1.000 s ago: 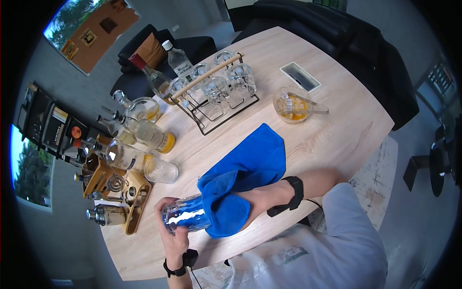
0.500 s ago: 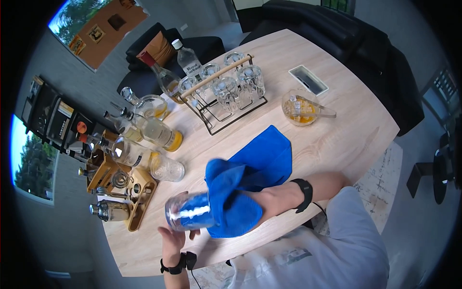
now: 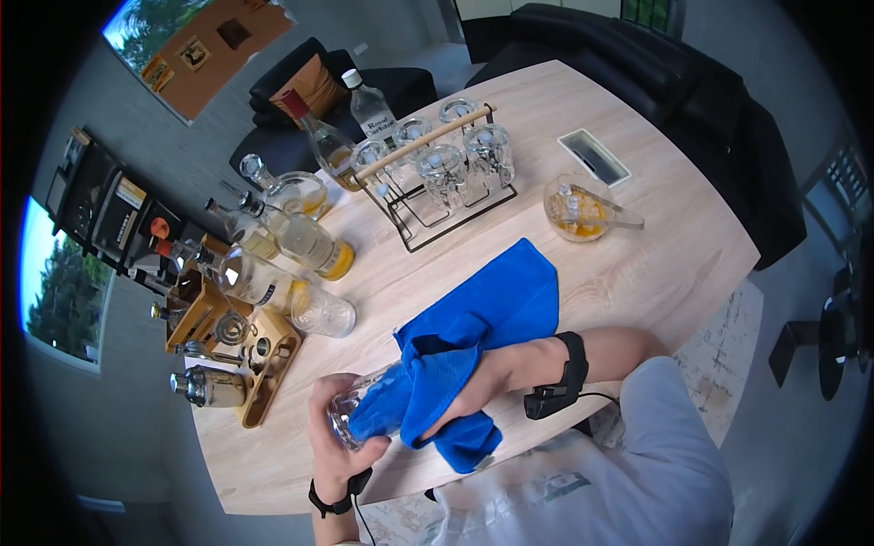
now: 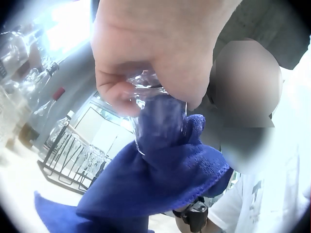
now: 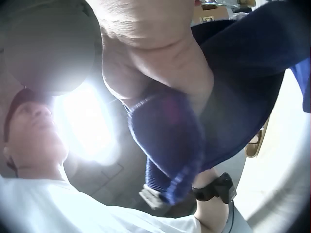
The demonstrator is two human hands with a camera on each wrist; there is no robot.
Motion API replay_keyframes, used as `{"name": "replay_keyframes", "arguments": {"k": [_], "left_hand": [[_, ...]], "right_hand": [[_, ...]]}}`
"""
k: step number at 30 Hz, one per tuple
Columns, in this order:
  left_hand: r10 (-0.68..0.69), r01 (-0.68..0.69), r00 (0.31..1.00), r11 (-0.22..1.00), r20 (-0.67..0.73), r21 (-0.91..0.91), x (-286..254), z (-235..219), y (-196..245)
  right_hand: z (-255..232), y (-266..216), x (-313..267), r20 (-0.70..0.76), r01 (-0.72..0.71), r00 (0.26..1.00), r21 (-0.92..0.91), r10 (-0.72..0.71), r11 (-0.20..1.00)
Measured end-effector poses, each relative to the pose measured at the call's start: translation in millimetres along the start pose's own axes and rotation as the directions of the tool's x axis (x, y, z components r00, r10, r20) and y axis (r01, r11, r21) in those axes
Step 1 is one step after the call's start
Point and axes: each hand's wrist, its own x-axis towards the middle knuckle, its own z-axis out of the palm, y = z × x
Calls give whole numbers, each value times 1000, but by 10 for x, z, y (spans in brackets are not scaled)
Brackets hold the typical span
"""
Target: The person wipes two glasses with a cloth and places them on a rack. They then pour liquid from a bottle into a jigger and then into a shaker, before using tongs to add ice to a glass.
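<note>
My left hand (image 3: 330,439) grips the bottom end of a clear drinking glass (image 4: 163,121), fingers on one side and thumb on the other. The glass lies tilted on its side above the table, its mouth toward my right hand (image 3: 487,378). A blue cloth (image 3: 514,287) is bunched in my right hand and stuffed into the glass, where it shows through the wall in the left wrist view. Folds of cloth hide most of the right fingers. One end of the cloth trails over the tabletop, and another fold hangs below the hand.
A wire rack (image 3: 455,223) with upturned glass mugs stands beyond the cloth. To its right is a glass bowl (image 3: 575,218) with tongs. Several bottles (image 3: 314,241), a patterned glass (image 3: 326,314), a wooden bar-tool stand (image 3: 273,382) and a shaker (image 3: 218,389) line the left side.
My left fingers loosened from the glass half a second ago and now wrap its base again. My right hand has turned, and a fold of cloth now hangs lower beneath it.
</note>
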Motion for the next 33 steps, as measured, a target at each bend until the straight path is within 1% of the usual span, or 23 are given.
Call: {"name": "replay_keyframes", "arguments": {"k": [1,2,3,4,5,7,9,10,13,14,15,16,18,20,21,23,24,26,27,28,29,31,33], "left_hand": [[49,-49,999,998,-5,39,13,-6,-8],[-29,28,997,1000,-69,-14,17,15,22],[-24,29,990,999,-136,34,60,1,51],[-103,94,980,994,-170,-61,85,-30,71],[-183,153,962,976,-202,-155,105,-72,86],[-204,94,914,947,-350,-307,167,-115,3],[-324,193,891,904,-317,-381,166,-320,-69],[-276,138,897,918,-346,-373,181,-321,-96],[-237,136,921,939,-309,-315,162,-357,-144],[-239,137,920,939,-312,-315,154,-334,-104],[-243,171,934,948,-262,-268,158,-294,-31],[-247,201,946,955,-209,-220,165,-237,14],[-191,172,956,980,-221,-102,200,-89,64],[-194,193,969,981,-154,-24,197,-23,116],[-66,91,981,987,-180,131,249,67,195],[27,-11,993,991,-119,135,228,238,188],[68,-49,993,980,-93,193,246,271,243],[57,-41,996,977,-74,211,257,296,273],[41,-26,998,972,-57,232,258,306,282],[122,-103,991,955,-55,277,277,316,273],[127,-108,991,955,-52,275,272,313,261],[135,-119,989,963,-53,244,248,266,239],[150,-143,988,967,-18,211,253,185,265]], "right_hand": [[-32,-22,8,7,3,1000,35,-4,999],[-77,-78,-7,19,-5,1000,33,4,999],[-132,-181,-39,41,58,998,-151,-52,987],[-182,-271,-64,80,129,991,-326,-109,937],[-214,-317,-100,107,172,985,-436,-139,883],[-260,-317,-225,98,223,974,-524,-202,822],[-302,-259,-386,53,234,968,-552,-246,800],[-321,-230,-483,12,231,963,-560,-270,796],[-314,-146,-832,-138,210,920,-615,-366,760],[-309,-129,-890,-169,199,888,-698,-428,688],[-291,-90,-920,-139,183,844,-833,-518,522],[-247,-104,-853,-65,122,792,-958,-607,261],[-165,-126,-665,38,28,744,-999,-667,-26],[-111,-39,-335,-16,170,737,-963,-676,208],[-97,33,-172,-44,238,736,-917,-675,320],[-111,171,19,-105,361,740,-772,-664,524],[-130,226,38,-108,357,739,-774,-665,522],[-176,327,65,71,340,738,-898,-671,279],[-209,391,88,68,336,737,-900,-672,278],[-204,338,132,53,298,797,-901,-601,316],[-191,275,168,40,258,850,-901,-526,348],[-149,71,167,24,238,853,-907,-521,348],[-117,12,172,2,247,869,-868,-494,431]]}}
